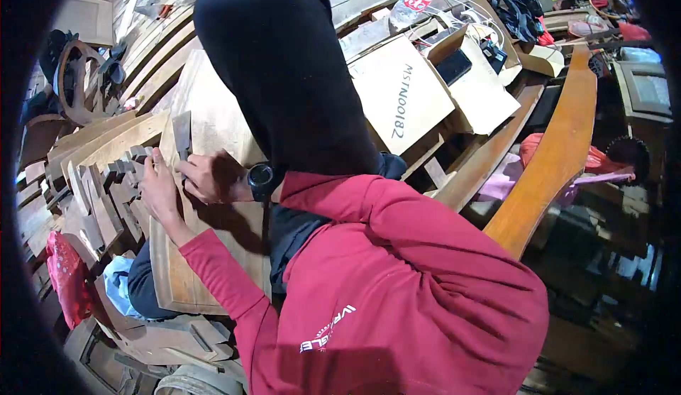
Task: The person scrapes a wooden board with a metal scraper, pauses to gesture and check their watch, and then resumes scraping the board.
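Note:
My left hand (160, 193) is at the left edge of a wide wooden board (216, 256) lying by my legs. Its fingers are together, with the fingertips against a row of small dark wooden blocks (139, 155); whatever lies between them is hidden. Close beside it, my right hand (210, 178), with a black watch (261, 175) on the wrist, rests over the board. Its fingers are curled at the lower end of a flat, dark strip (182, 131), which looks like wood and points away from me. The palm side of this hand is out of sight.
Stacked wood offcuts (106, 207) crowd the left. A cardboard box (401, 93) marked with letters and digits, a phone (454, 66) and a plastic bottle (415, 3) are beyond my raised knee (284, 68). A long varnished wooden piece (550, 161) slants along the right.

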`<state>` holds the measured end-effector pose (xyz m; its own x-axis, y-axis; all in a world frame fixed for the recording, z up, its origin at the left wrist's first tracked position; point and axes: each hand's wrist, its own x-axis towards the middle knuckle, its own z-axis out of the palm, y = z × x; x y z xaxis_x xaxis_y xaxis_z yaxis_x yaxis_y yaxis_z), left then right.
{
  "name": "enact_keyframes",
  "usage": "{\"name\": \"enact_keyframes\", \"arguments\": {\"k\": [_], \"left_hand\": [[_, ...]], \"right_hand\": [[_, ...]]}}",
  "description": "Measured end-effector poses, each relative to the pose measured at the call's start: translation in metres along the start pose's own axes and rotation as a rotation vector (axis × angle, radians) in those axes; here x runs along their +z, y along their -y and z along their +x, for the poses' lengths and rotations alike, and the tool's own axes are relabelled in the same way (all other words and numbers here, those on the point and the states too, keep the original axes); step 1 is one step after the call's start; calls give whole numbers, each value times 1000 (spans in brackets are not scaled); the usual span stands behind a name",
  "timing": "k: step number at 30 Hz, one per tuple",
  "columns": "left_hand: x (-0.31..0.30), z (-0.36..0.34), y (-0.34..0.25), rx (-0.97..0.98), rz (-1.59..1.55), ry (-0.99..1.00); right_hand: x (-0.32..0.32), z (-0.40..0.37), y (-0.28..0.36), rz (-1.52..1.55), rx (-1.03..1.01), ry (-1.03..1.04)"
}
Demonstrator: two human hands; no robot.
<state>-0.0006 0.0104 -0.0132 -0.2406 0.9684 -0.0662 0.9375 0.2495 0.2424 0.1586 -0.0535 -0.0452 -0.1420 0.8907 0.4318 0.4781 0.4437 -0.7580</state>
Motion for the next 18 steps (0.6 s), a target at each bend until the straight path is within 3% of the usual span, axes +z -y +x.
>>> {"name": "enact_keyframes", "arguments": {"k": [9, 14, 18], "left_hand": [[0, 2, 1, -29, -8, 23], [-3, 0, -4, -51, -42, 64], [-9, -7, -9, -45, -8, 35]], "right_hand": [[-1, 4, -5, -20, -77, -93], [2, 1, -20, -172, -98, 52], [-7, 8, -17, 2, -101, -95]]}}
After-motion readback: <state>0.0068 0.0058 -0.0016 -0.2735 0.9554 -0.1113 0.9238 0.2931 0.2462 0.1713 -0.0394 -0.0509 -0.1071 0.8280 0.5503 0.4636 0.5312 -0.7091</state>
